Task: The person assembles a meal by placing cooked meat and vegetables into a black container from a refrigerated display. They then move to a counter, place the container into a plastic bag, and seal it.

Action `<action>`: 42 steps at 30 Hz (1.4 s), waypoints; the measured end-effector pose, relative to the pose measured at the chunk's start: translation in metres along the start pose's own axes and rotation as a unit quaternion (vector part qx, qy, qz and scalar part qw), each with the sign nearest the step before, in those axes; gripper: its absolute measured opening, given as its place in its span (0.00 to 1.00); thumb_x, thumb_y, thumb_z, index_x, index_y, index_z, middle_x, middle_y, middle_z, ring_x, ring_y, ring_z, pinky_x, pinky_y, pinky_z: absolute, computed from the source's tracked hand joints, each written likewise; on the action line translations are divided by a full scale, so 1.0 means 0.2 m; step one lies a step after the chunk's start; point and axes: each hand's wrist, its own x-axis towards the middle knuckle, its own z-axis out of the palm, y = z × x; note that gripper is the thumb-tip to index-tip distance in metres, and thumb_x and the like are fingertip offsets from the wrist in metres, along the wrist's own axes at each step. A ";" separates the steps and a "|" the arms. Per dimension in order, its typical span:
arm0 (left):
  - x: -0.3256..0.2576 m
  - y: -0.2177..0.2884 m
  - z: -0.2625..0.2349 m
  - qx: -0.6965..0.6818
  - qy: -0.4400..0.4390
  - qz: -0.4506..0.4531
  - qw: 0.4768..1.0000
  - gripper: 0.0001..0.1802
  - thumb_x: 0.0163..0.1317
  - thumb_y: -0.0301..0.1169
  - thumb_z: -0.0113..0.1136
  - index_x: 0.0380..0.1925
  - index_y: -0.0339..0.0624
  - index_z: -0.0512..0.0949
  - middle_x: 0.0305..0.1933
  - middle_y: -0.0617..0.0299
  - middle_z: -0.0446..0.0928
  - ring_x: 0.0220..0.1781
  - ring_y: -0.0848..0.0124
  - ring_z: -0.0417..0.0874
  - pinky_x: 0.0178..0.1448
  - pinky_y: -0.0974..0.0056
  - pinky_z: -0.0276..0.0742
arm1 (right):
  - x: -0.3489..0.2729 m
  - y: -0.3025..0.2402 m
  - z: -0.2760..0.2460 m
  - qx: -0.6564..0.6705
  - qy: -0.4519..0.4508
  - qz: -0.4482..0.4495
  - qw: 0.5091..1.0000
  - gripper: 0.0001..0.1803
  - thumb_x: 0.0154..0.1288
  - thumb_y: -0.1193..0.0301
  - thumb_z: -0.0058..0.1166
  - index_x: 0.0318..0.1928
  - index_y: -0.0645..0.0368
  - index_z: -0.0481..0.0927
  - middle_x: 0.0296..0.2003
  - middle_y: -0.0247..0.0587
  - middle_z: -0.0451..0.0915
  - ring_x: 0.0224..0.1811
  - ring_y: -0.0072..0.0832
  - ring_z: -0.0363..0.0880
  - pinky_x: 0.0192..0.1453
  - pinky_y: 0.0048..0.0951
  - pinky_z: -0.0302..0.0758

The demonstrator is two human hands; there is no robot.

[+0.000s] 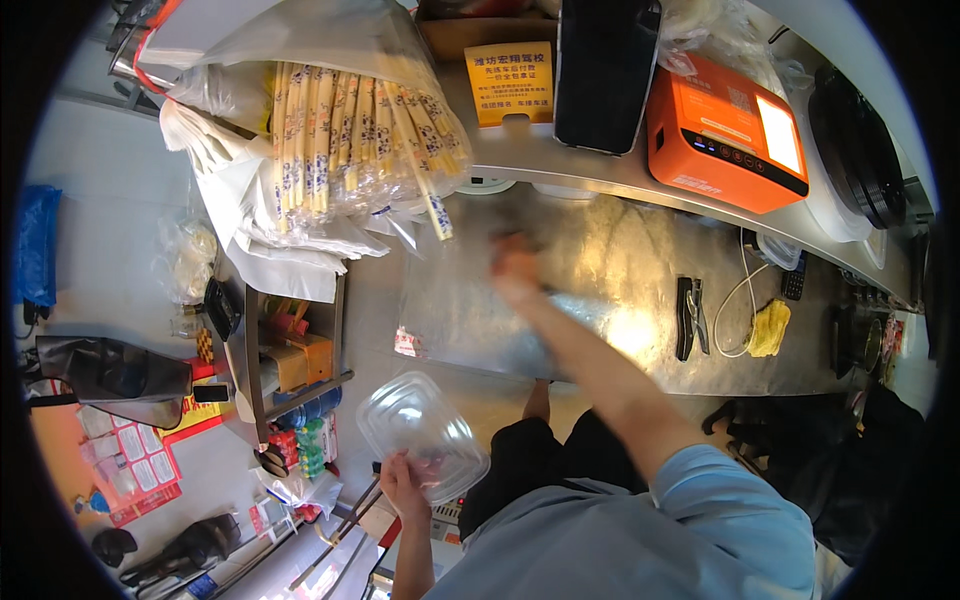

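Fingers of our left hand (403, 482) pinch a clear plastic container (421, 432) off the bench's near edge, leaving our blurred right hand (514, 272), grip unclear, reaching across the steel bench (640, 270).

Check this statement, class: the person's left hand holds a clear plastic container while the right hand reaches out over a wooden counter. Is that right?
Not quite. The left hand does hold the clear plastic container, and the right hand does reach out, but the counter is shiny metal, not wood. The head view shows this.
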 end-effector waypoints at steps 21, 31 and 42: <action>0.13 0.18 0.79 0.107 -0.254 -0.004 0.961 0.15 0.74 0.40 0.50 0.52 0.43 0.72 0.34 0.56 0.81 0.29 0.67 0.83 0.27 0.64 0.80 | -0.86 0.36 -0.52 0.230 0.063 0.046 0.970 0.21 0.56 0.76 0.53 0.52 0.51 0.80 0.43 0.48 0.71 0.38 0.47 0.80 0.44 0.48 0.80; 0.60 -0.22 0.87 0.166 -0.295 -0.031 0.940 0.16 0.74 0.42 0.50 0.51 0.43 0.73 0.34 0.62 0.80 0.29 0.76 0.79 0.29 0.73 0.72 | -0.86 0.95 -0.89 0.134 0.095 0.166 0.972 0.22 0.57 0.72 0.53 0.54 0.50 0.80 0.45 0.50 0.72 0.38 0.47 0.80 0.42 0.44 0.80; 0.64 -0.32 1.36 0.444 -0.205 0.344 0.802 0.29 0.59 0.27 0.63 0.62 0.39 0.69 0.59 0.44 0.72 0.62 0.52 0.73 0.66 0.51 0.68 | -1.73 1.50 -1.22 0.100 0.069 0.119 0.985 0.20 0.55 0.70 0.55 0.50 0.44 0.81 0.43 0.40 0.73 0.39 0.40 0.79 0.40 0.40 0.80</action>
